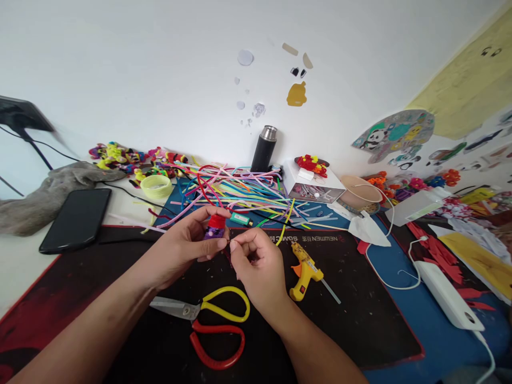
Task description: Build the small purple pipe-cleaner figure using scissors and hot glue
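My left hand [196, 234] is closed around a small red and purple fuzzy figure [216, 223], its red part uppermost. It looks made of pipe cleaner, though fingers cover much of it. Close on its right, my right hand [256, 256] pinches a thin dark strand near the figure's lower side; the strand is too small to name surely. Below both hands lie scissors [196, 314] with one yellow and one red handle, blades apart. A yellow hot glue gun [304, 271] rests on the black mat [344, 325] to the right, a glue stick projecting from it.
Many coloured pipe cleaners [236, 186] are heaped behind my hands. A black flask [264, 149] stands by the wall, beside a white box [314, 186]. At left are a phone [76, 221] and a pale yellow bowl [156, 186]; at right, a white power strip [450, 296] with cables.
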The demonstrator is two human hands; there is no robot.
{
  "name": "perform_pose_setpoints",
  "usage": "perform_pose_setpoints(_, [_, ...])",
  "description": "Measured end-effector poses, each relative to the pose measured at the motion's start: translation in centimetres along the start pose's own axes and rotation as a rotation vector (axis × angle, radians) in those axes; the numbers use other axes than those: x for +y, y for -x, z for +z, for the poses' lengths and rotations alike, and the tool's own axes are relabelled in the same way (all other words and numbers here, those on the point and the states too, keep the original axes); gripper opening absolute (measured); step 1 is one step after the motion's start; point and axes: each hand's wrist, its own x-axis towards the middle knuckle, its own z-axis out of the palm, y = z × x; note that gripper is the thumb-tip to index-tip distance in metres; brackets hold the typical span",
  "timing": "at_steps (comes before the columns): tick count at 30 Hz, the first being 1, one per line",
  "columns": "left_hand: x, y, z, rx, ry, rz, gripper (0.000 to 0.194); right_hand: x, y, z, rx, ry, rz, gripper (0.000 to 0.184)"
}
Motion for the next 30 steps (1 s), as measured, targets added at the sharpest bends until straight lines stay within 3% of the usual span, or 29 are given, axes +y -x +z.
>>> perform_pose_setpoints(30, [-0.04, 0.13, -0.1, -0.004, -0.014, -0.062, 0.058, 0.19, 0.22, -0.08, -0.047, -0.008, 0.009, 0.017])
